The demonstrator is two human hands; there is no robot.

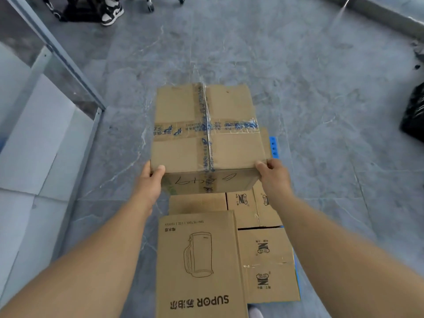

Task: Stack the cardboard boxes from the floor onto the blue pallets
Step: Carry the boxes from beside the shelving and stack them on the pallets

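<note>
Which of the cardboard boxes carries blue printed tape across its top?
The taped box gripped by the left hand and right hand, farthest from the camera. The SUPOR box has only printing.

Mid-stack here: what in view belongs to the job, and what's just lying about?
Job: taped box gripped by left hand and right hand; kettle box; small printed boxes; blue pallet.
Lying about: black bag; metal frame; sneakers.
</note>
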